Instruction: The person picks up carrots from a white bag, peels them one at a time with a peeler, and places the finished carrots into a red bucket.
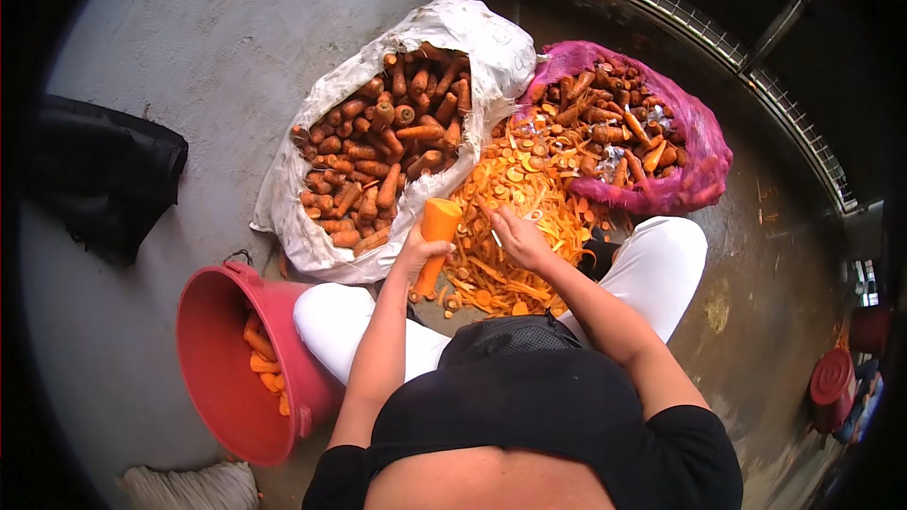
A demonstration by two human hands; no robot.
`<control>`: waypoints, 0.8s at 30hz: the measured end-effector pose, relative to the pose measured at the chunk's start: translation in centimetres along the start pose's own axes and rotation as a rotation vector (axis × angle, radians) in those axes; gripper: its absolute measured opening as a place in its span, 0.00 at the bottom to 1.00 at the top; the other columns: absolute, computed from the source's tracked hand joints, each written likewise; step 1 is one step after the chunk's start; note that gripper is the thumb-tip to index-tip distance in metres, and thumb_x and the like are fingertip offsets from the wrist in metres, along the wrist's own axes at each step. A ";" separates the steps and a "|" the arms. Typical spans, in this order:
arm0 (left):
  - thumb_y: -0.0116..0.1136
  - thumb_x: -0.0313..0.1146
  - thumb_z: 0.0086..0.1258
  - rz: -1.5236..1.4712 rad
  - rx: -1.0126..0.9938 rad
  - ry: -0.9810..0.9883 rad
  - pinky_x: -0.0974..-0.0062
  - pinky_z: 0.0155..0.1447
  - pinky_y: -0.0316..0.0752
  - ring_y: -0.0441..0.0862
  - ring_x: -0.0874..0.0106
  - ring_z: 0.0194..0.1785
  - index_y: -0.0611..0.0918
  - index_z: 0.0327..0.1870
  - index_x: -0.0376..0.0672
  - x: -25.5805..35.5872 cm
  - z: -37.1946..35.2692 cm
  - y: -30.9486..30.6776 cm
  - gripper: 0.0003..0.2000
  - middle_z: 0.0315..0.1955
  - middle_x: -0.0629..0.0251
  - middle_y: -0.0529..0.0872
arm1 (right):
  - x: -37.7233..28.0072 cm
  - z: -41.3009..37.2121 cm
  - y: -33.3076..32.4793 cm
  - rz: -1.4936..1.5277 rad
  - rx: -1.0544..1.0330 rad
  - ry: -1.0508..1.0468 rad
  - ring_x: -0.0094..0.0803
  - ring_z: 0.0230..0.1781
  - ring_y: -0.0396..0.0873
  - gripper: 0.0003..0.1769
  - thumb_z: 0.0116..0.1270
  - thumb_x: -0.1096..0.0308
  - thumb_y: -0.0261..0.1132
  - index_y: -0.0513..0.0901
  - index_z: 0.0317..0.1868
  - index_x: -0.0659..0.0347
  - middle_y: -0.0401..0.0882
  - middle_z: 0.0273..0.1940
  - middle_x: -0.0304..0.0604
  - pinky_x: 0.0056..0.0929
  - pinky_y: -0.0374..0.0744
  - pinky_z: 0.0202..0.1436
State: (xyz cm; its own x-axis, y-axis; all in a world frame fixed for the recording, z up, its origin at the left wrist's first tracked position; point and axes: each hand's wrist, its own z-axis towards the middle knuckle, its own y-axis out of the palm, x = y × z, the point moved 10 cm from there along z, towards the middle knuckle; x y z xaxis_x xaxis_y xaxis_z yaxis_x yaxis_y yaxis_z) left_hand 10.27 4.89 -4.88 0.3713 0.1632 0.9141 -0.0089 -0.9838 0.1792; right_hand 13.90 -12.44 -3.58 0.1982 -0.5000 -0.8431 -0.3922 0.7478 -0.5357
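My left hand (414, 255) is closed around a thick carrot (441, 220), bright orange and peeled smooth, its cut top end pointing up. Just to the right, my right hand (521, 241) is closed on a small peeler (496, 238), with only slim pale parts showing past the fingers. A gap separates that hand from the carrot. Beneath and beyond both hands spreads a heap of carrot peelings (501, 269) mixed with round cut ends. Unpeeled carrots (378, 151) fill the open white sack (283, 198) ahead of my left hand.
A pink mesh sack (704, 156) with more carrots lies at the far right of the heap. Beside my left knee, a red bucket (213, 368) is tipped toward me with peeled carrots (263, 354) inside. Black cloth (113, 170) is at left; a red stool-like object (833, 380) is at right.
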 end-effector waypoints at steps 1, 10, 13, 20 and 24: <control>0.64 0.28 0.49 0.011 -0.015 0.000 0.75 0.39 0.80 0.82 0.72 0.33 0.70 0.56 0.37 -0.3 0.1 0.2 0.29 0.36 0.62 0.79 | -0.9 0.0 0.1 -0.015 -0.041 -0.028 0.58 0.40 0.78 0.26 0.76 0.45 0.41 0.70 0.54 0.59 0.79 0.36 0.60 0.49 0.74 0.44; 0.56 0.30 0.39 -0.161 -0.218 -0.032 0.75 0.35 0.78 0.79 0.71 0.32 0.72 0.55 0.37 -0.9 -0.1 1.3 0.32 0.36 0.63 0.79 | -4.3 -0.8 0.0 -0.115 -0.154 -0.213 0.56 0.34 0.77 0.19 0.75 0.49 0.44 0.68 0.42 0.57 0.77 0.30 0.56 0.51 0.73 0.35; 0.55 0.32 0.39 -0.138 -0.215 -0.066 0.75 0.32 0.78 0.78 0.72 0.30 0.72 0.56 0.37 -0.8 -0.5 1.8 0.34 0.35 0.63 0.79 | -4.6 -0.8 0.1 -0.151 -0.150 -0.239 0.56 0.32 0.78 0.18 0.75 0.50 0.45 0.70 0.44 0.56 0.77 0.30 0.55 0.49 0.73 0.33; 0.57 0.35 0.36 -0.129 -0.314 -0.100 0.77 0.27 0.74 0.75 0.72 0.21 0.73 0.53 0.36 -0.3 -1.5 2.7 0.34 0.26 0.60 0.78 | -4.4 -0.7 0.4 -0.164 -0.203 -0.167 0.58 0.35 0.78 0.20 0.74 0.48 0.44 0.67 0.42 0.57 0.79 0.34 0.58 0.52 0.74 0.39; 0.59 0.34 0.37 -0.329 -0.496 -0.174 0.76 0.26 0.73 0.74 0.70 0.20 0.74 0.50 0.36 0.5 -3.4 4.9 0.31 0.23 0.59 0.77 | 7.9 1.1 1.6 -0.255 -0.191 0.177 0.59 0.41 0.78 0.24 0.75 0.46 0.43 0.72 0.51 0.59 0.79 0.37 0.62 0.51 0.74 0.45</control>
State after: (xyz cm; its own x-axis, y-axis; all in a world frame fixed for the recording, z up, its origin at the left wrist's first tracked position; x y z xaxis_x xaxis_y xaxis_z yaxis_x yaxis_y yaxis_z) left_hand 7.29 0.42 -2.30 0.5731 0.3966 0.7171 -0.2829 -0.7255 0.6274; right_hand 15.84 -14.68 -11.12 0.1590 -0.7406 -0.6529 -0.5144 0.5023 -0.6950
